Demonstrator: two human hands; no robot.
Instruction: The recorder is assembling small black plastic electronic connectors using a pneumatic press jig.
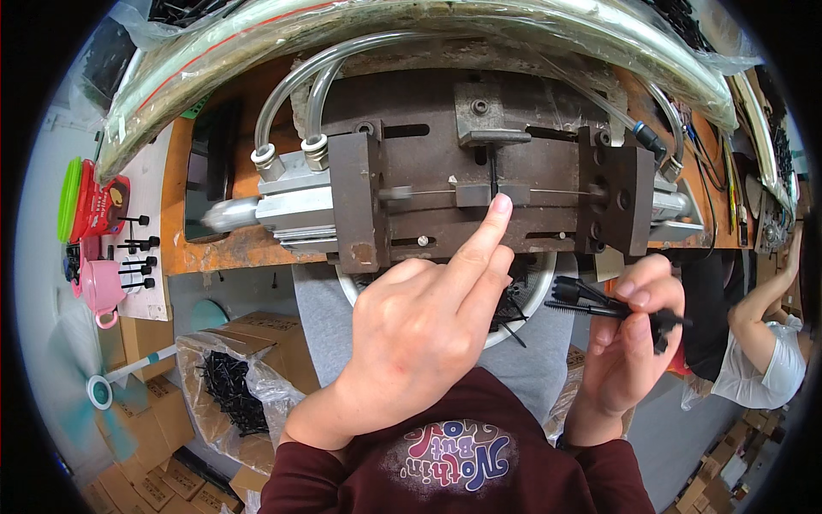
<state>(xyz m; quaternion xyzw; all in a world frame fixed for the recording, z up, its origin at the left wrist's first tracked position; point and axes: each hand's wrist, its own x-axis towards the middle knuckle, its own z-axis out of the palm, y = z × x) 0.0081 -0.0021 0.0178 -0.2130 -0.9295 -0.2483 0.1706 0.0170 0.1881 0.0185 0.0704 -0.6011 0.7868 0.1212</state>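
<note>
- The orange-brown wooden surface [201,259] carries a dark-brown steel fixture [419,227], flanked by silver metal cylinders [295,212]; the work there looks under way rather than complete.
- A brown cardboard box lined with a clear plastic bag [276,403] holds a large heap of black parts [229,390]; whether these are finished or waiting cannot be told.
- A round white bowl [346,288], partly hidden beneath the fixture's near edge, holds more black parts.
- The left hand [419,313] extends its index finger to the rod's near end, the other fingers partly curled, grasping nothing visible; contact is unclear.
- The right hand [635,343] pinches several black threaded plastic pieces [582,293] between its fingers, outside the fixture, apparently not yet placed.
- One thin black rod [493,167] lies at the fixture's middle, between small grey metal blocks [473,196], seemingly loaded.
</note>
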